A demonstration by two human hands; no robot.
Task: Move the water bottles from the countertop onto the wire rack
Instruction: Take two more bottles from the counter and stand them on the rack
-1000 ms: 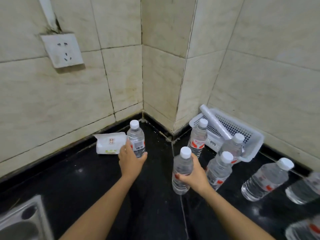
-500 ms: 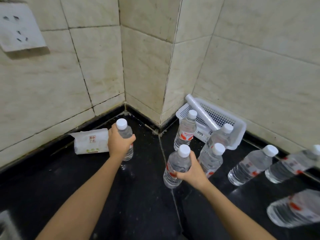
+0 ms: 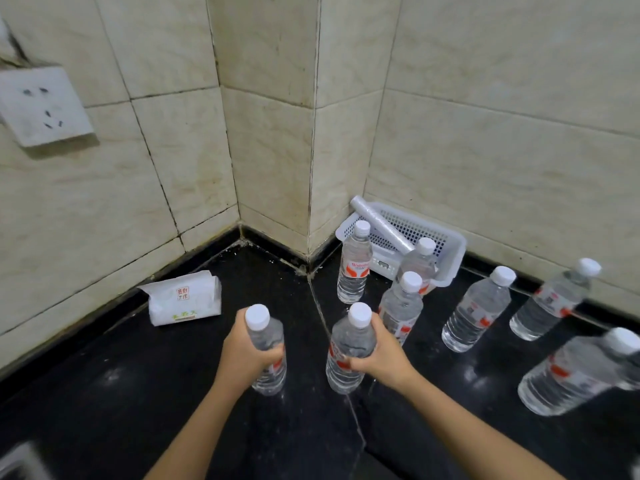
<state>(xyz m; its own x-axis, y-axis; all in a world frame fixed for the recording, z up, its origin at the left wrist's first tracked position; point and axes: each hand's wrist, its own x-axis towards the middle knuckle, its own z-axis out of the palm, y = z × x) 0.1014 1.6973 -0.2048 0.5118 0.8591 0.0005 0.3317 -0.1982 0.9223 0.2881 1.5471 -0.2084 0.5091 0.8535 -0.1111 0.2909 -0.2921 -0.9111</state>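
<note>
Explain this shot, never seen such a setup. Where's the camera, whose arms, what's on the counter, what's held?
There is no machine here: a person works with two bare hands. The single picture comes from a wide-angle camera worn on their head, looking forward and down, so straight lines bend near the edges.

The left hand is closed around one clear plastic water bottle with a white cap; the right hand holds a second capped clear bottle. Each grip wraps the bottle's body.

On the glossy black countertop six more such bottles stand at the right. Behind them a white perforated plastic basket leans in the tiled corner, with a pale plastic-wrapped roll across it. A white soft tissue pack lies at the left, below a white wall socket.

The wire rack is not in view.
</note>
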